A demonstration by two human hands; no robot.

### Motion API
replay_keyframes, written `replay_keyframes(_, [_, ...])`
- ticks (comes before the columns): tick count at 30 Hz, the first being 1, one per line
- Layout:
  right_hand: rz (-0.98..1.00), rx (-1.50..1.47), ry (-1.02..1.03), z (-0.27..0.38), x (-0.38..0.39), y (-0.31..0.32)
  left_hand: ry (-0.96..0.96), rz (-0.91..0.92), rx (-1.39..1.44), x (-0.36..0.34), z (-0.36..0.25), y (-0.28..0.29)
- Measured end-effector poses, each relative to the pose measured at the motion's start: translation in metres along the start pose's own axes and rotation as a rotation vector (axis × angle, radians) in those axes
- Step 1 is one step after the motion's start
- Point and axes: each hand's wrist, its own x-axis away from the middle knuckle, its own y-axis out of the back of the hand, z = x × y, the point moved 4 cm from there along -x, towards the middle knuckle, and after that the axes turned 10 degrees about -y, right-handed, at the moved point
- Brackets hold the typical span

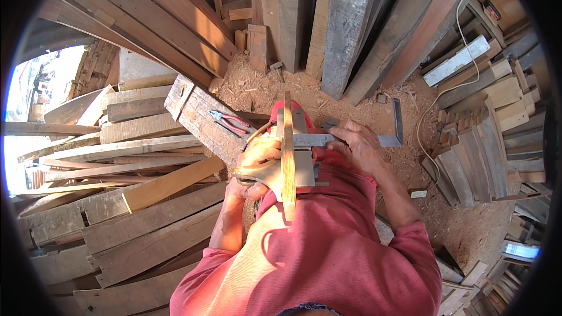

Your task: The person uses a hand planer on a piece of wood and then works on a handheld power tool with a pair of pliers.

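Wood shavings and sawdust cover the floor. Thick planks lean along its far edge, sunlight striking reddish boards at the far left corner. Rough lumber lies stacked along the left edge, beside glaring daylight; timber offcuts crowd the right edge, near a pale cable.

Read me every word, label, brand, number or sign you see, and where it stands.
No text is readable here.
Metal square: any markings are too small to read.
Pliers: no lettering can be made out.
Small white box: any print is too small to read.
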Motion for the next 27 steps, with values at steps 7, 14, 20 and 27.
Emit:
replay_keyframes(7, [-0.018, 0.037, -0.020, 0.003, 0.006, -0.001, -0.031, -0.046, -0.011, 0.009, -0.001, 0.001])
replay_keyframes(14, [0.020, 0.016, -0.051, 0.003, 0.007, 0.001, -0.089, -0.050, 0.031, 0.020, 0.008, 0.000])
replay_keyframes(20, [-0.070, -0.023, 0.037, 0.005, 0.011, 0.000, -0.069, -0.020, 0.036, 0.019, 0.009, 0.001])
replay_keyframes(27, [-0.065, -0.031, 0.043, 0.005, 0.011, -0.001, -0.024, -0.017, 0.057, 0.011, 0.003, 0.002])
